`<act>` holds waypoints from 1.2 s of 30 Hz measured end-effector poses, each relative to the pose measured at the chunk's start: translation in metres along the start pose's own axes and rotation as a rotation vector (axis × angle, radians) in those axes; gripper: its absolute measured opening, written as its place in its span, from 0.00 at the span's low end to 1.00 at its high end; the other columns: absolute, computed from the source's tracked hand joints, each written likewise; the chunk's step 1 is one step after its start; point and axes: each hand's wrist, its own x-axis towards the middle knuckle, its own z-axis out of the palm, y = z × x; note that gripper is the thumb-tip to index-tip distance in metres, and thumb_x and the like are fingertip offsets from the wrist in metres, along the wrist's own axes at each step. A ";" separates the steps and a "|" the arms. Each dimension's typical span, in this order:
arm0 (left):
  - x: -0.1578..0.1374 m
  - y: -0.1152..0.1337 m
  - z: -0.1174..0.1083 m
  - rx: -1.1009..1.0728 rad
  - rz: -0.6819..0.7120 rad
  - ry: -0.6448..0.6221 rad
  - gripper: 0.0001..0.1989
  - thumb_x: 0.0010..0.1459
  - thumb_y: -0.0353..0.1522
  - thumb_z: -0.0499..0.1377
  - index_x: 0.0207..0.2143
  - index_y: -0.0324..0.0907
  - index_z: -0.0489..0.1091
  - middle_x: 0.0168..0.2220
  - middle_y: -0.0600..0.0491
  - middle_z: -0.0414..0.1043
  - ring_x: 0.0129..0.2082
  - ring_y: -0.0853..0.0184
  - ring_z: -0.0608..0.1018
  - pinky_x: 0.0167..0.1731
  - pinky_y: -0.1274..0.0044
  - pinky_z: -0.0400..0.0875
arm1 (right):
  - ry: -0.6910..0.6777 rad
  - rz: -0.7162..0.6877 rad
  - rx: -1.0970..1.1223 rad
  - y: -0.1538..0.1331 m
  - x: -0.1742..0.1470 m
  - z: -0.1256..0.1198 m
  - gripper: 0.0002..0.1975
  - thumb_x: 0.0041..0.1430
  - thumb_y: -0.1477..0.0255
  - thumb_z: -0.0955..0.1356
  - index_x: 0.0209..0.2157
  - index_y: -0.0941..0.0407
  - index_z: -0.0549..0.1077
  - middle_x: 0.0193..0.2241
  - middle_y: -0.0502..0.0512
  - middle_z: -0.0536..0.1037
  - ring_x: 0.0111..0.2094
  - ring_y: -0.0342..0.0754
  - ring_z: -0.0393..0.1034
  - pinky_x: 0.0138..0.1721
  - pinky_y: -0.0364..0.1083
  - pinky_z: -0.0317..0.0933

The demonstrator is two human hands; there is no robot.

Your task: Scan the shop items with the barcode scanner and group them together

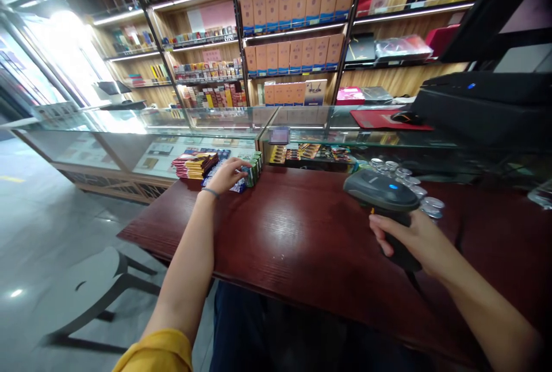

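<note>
My right hand (409, 237) is wrapped round the handle of a dark barcode scanner (379, 188), which is held above the table on the right and has a blue light on top. My left hand (228, 175) reaches to the far left part of the table, its fingers apart and partly bent. Its fingertips are at a row of small green packs (255, 169); whether they touch cannot be made out. Blue packs (238, 187) lie beneath and beside this hand. Left of them sits a pile of red and yellow packets (194, 165).
Several clear glass jars (403, 173) stand behind the scanner on the dark red table (280, 228). Glass display counters (215, 125) run along the far edge. A red mat (379, 119) and black mouse (407, 117) lie on the counter. A grey stool (86, 286) stands at the left.
</note>
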 end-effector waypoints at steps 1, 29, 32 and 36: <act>0.000 0.000 0.001 0.010 0.009 -0.009 0.12 0.60 0.33 0.60 0.47 0.46 0.75 0.42 0.51 0.68 0.40 0.67 0.76 0.45 0.72 0.75 | 0.002 0.000 0.005 0.000 0.000 0.000 0.20 0.59 0.57 0.70 0.21 0.56 0.69 0.17 0.50 0.70 0.15 0.42 0.63 0.21 0.44 0.57; 0.008 0.023 0.015 0.178 0.031 0.266 0.27 0.55 0.39 0.65 0.58 0.50 0.68 0.61 0.44 0.57 0.63 0.49 0.61 0.63 0.55 0.54 | 0.104 -0.065 0.180 -0.017 -0.004 -0.013 0.16 0.55 0.61 0.73 0.23 0.55 0.69 0.17 0.48 0.69 0.14 0.41 0.62 0.17 0.42 0.56; 0.013 0.048 0.031 0.158 0.080 0.352 0.25 0.57 0.39 0.64 0.57 0.50 0.69 0.63 0.44 0.56 0.64 0.48 0.59 0.64 0.54 0.50 | 0.178 -0.098 0.262 -0.022 -0.006 -0.024 0.14 0.55 0.63 0.72 0.23 0.55 0.69 0.17 0.47 0.69 0.14 0.41 0.62 0.16 0.42 0.57; 0.019 0.082 0.058 0.069 0.183 0.346 0.20 0.61 0.38 0.60 0.55 0.49 0.70 0.59 0.45 0.63 0.61 0.53 0.65 0.63 0.57 0.55 | 0.265 -0.140 0.373 -0.029 -0.008 -0.039 0.12 0.52 0.65 0.73 0.36 0.54 0.71 0.18 0.44 0.69 0.13 0.41 0.61 0.15 0.41 0.56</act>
